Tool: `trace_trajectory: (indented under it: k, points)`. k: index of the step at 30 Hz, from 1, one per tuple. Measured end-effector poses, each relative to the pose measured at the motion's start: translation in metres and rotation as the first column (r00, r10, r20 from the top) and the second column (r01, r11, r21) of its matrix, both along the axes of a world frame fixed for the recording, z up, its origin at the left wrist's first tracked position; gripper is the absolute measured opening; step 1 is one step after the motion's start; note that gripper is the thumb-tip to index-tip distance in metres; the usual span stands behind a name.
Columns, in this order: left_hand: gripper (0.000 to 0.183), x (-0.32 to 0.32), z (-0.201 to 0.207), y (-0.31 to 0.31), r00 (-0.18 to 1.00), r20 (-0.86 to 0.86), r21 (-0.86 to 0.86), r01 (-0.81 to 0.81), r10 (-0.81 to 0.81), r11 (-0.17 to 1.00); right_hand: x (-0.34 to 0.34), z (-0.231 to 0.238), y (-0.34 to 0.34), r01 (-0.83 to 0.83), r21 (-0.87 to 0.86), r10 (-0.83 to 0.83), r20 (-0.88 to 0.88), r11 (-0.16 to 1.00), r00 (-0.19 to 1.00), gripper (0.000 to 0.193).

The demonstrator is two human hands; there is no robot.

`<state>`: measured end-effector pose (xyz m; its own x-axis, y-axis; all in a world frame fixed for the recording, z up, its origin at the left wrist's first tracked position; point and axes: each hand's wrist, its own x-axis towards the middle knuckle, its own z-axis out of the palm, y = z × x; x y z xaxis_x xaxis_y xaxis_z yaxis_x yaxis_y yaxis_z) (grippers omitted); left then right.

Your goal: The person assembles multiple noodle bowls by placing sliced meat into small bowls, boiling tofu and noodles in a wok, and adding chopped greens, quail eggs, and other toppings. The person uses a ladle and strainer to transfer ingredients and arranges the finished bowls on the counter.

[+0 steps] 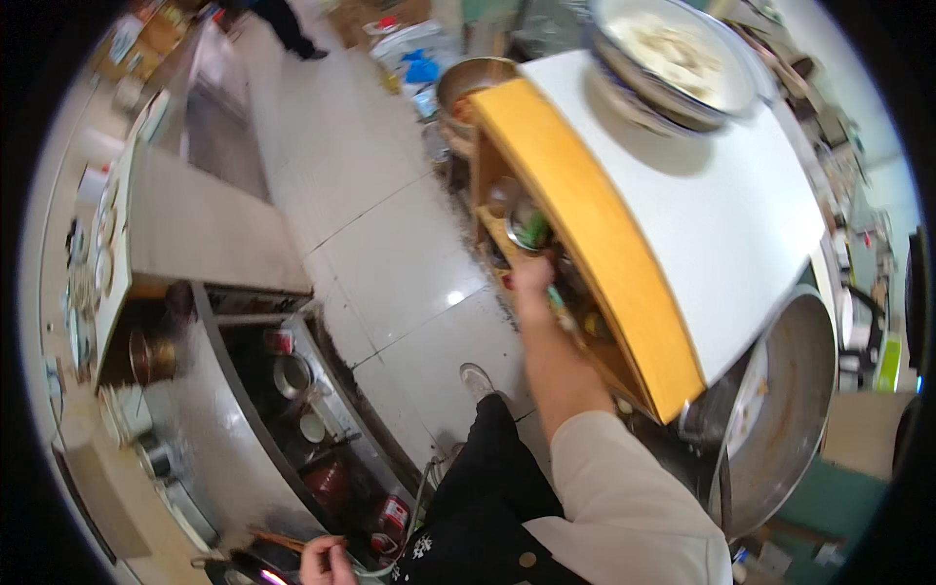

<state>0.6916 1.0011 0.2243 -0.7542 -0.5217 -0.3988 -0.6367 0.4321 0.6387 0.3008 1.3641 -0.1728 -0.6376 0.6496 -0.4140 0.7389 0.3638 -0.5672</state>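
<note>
My right arm stretches forward into the open shelf under a white-topped, yellow-edged counter [595,224]. My right hand [533,275] is at the near rim of a bowl with green contents [527,226] on that shelf. Its fingers are blurred and partly hidden, so I cannot tell whether they grip the bowl. Low at the front, my left hand [328,563] is closed with fingers curled. Thin wooden sticks [281,538] reach toward it from the left, beside a dark pan [255,568]. What it holds is not clear.
Stacked bowls of pale food [673,58] stand on the counter's far end. A large metal wok [780,409] is at the right. On the left, a steel counter [210,419] has an open shelf with pots. Another person's leg [283,24] shows far up the tiled floor [390,253].
</note>
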Motion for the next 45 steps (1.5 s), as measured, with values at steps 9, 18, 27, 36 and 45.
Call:
trace_trajectory:
  k: [9, 18, 27, 36, 45]
  points:
    - [0.042, 0.042, -0.066, 0.090, 0.441, 0.058, 0.066, 0.894, -0.896, 0.444, 0.425, 0.040, -0.062, -0.604, -0.202, 0.487, -0.424, 0.771, 0.763, 0.011]
    - [0.049, 0.142, -0.107, 0.220, -0.151, 0.143, -0.091, 0.982, -0.978, -0.164, 0.823, 0.068, 0.153, 0.207, -0.101, -0.186, 0.188, 0.973, 0.964, 0.056]
    - [0.049, 0.244, -0.170, 0.330, -0.385, 0.439, 0.051, 0.913, -0.812, -0.405, 1.098, 0.057, 0.267, 0.484, 0.026, -0.461, 0.353, 0.875, 0.814, 0.045]
    - [0.044, 0.424, -0.194, 0.557, -0.492, 0.212, 0.156, 0.870, -0.844, -0.468, 1.246, 0.005, 0.349, 0.372, -0.183, -0.286, 0.371, 0.910, 0.883, 0.037]
    - [0.038, 0.540, -0.191, 0.707, -0.761, 0.041, 0.173, 0.643, -0.647, -0.746, 1.331, 0.085, 0.377, 0.818, -0.252, -0.759, 0.307, 0.517, 0.574, 0.036]
